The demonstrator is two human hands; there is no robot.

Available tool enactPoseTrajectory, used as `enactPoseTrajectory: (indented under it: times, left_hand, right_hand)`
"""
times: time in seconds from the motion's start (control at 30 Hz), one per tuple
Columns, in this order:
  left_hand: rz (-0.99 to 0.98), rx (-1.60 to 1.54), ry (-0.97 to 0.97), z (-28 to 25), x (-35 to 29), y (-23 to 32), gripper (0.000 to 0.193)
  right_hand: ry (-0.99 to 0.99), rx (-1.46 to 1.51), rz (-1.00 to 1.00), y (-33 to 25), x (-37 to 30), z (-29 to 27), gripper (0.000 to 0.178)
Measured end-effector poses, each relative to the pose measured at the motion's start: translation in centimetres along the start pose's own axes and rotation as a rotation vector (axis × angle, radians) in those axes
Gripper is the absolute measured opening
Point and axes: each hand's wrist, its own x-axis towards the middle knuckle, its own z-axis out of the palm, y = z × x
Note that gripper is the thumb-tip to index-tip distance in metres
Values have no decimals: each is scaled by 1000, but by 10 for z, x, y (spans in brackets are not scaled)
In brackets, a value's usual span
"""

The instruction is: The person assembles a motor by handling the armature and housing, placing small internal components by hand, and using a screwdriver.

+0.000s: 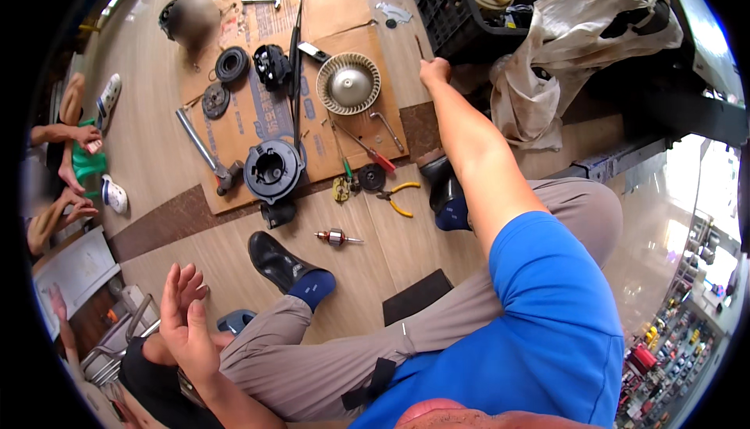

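My right hand [436,72] reaches far out to the floor beside the black crate, fingers closed on a thin brownish rod [419,48]; its kind is unclear. My left hand [187,323] is raised at the lower left, fingers apart and nothing in it. Left of my right hand, a blower wheel [348,98] lies on the flattened cardboard [320,144]. Around it are a round black motor housing [295,169], a hammer [197,138], a red-handled screwdriver [380,159] and a wrench [387,130]. Yellow-handled pliers [406,187] and a motor armature [337,237] lie closer to my feet.
A black plastic crate [461,19] of parts stands at the far right, a stained cloth [539,85] hanging over its side. Other people's hands [74,136] show at the left beside a green stool [91,162]. My black shoe [273,261] is near the armature.
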Motion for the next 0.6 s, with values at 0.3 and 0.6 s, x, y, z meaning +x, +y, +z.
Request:
enactPoseTrajectory:
  times: [0.3, 0.6]
  left_hand:
    - [36, 33, 87, -2, -11, -13, 48]
    - [208, -13, 202, -7, -35, -5, 43]
  right_hand:
    - [138, 197, 29, 41, -98, 10, 30]
    - [-14, 91, -60, 36, -209, -5, 31]
